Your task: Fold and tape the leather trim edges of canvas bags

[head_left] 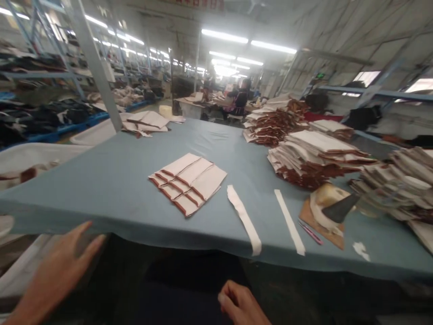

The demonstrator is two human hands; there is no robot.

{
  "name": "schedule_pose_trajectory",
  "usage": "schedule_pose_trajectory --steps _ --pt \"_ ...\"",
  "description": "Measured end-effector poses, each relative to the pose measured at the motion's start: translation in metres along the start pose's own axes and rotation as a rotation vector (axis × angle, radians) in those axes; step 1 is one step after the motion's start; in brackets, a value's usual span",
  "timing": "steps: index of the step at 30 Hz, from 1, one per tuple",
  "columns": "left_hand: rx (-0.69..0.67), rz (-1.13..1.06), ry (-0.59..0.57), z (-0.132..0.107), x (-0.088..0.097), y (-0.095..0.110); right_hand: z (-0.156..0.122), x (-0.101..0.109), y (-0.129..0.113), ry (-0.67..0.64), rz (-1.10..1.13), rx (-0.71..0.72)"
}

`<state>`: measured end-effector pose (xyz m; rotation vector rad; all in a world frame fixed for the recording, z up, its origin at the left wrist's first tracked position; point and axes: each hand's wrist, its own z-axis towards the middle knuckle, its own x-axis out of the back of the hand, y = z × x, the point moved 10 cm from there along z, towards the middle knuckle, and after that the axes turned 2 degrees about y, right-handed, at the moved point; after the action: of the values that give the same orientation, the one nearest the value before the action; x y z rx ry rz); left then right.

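Left hand spread wide, right hand curled, nothing showing, and a careless brush could sweep that wavy strip off the surface!

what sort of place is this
Probably a sewing or leather-goods workshop: thick stacks of cream, brown-edged flat pieces sit on a wide table covered in blue-grey cloth, and long white tube lights run in rows down the big hall.

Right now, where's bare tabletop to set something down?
Widest: blue cloth left of the centre panels, out to its left edge. Also behind them, between the far-left pile and right-hand stacks. Crowded: right side, with those stacks and pink tool.
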<state>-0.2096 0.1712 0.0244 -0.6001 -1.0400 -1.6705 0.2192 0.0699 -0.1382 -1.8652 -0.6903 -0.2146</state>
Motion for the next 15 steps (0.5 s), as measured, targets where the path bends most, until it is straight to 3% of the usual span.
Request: schedule_pose_trajectory --steps 1,6,8,11,13,15 --pt "-0.042 -0.039 0.036 -0.002 -0.014 0.021 0.000 0.012 -0.014 0.035 -0.030 0.021" --pt "-0.437 -0.059 -0.085 0.004 -0.108 0.169 0.002 0.054 -0.071 0.151 -0.086 0.116" --pt "-0.486 -0.040 -0.120 0.015 -0.139 0.206 0.005 0.062 -0.079 0.167 -0.074 0.128" --pt "-0.508 0.014 -0.142 0.032 -0.170 0.222 0.009 0.068 -0.079 0.162 -0.032 0.116" --pt "-0.534 0.049 -0.156 0.038 -0.177 0.213 0.012 0.072 -0.079 0.162 -0.007 0.122" --pt "-0.574 0.078 -0.173 0.040 -0.171 0.195 0.014 0.079 -0.083 0.172 0.005 0.141"
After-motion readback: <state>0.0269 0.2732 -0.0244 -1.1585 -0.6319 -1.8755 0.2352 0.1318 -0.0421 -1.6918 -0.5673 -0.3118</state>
